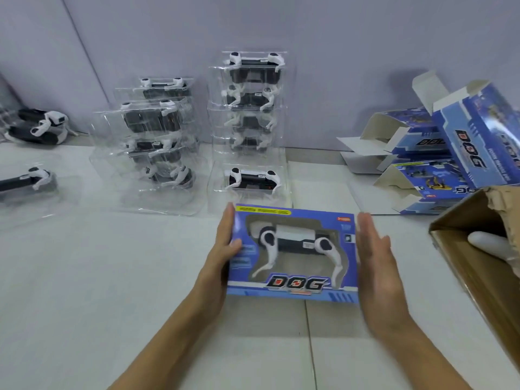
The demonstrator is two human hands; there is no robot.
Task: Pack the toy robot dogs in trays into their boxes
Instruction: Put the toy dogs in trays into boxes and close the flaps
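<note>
A blue windowed box (pixel 292 282) marked DOG lies flat in front of me, with a white and black toy robot dog (pixel 292 240) showing through its window. My left hand (pixel 225 249) grips the box's left edge, thumb on its front. My right hand (pixel 374 257) lies with straight fingers flat against the box's right edge. Beyond the box stand stacks of clear trays with dogs, one stack (pixel 250 108) at centre and another (pixel 157 128) to its left. A single trayed dog (pixel 253 180) lies just behind the box.
Several open blue boxes (pixel 422 164) lie piled at the right. A brown cardboard carton (pixel 478 249) stands at the right edge with another person's white-gloved hand (pixel 489 243) inside it. Loose dogs (pixel 39 128) and a trayed dog (pixel 28 181) lie at the far left, near the wall.
</note>
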